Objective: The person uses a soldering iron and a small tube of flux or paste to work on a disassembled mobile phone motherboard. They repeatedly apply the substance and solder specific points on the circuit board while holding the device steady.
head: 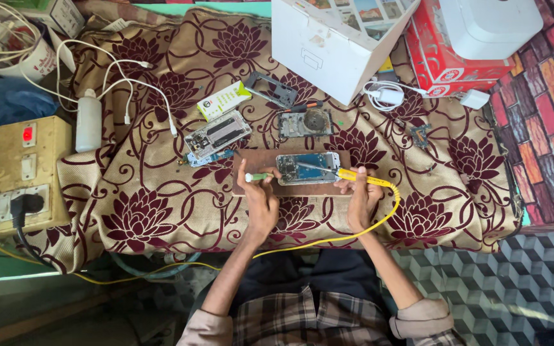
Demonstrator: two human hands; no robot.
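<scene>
An opened phone [307,168] lies on a board [251,160]; another opened phone [218,135] at ten o'clock, a box [328,45] at twelve.

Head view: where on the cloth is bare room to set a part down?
Free patches: left of the left hand, below the white bottle; right of the right hand, toward the cloth edge. Crowded above the wooden board, among opened phones and cables.

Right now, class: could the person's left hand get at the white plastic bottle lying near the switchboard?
Probably yes: the cloth between the left hand and the white bottle looks open, though its fingers already hold a green-handled tool.
</scene>
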